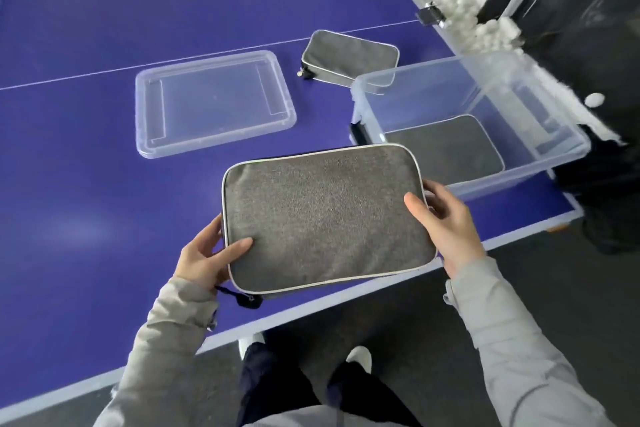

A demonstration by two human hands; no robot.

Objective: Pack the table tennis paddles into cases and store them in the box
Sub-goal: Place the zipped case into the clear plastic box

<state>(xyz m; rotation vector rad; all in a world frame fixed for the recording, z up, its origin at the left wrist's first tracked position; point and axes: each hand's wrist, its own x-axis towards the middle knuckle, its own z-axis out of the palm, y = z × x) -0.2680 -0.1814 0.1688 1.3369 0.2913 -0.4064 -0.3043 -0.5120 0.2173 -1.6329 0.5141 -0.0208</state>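
Head view: hands (pixel 207 253) hold grey case (pixel 325 215) flat, long axis left-right.

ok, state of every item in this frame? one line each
held case: zipped shut, gripped at both ends, above the table edge
left hand: shut on held case
right hand: shut on held case
box: open, lid off
case in box: lying flat on the bottom
case on table: closed, lying behind the box
lid: off, flat on the table left of the box

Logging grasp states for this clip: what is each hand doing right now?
Left hand: gripping the left edge of the grey paddle case.
Right hand: gripping the same case's right edge.
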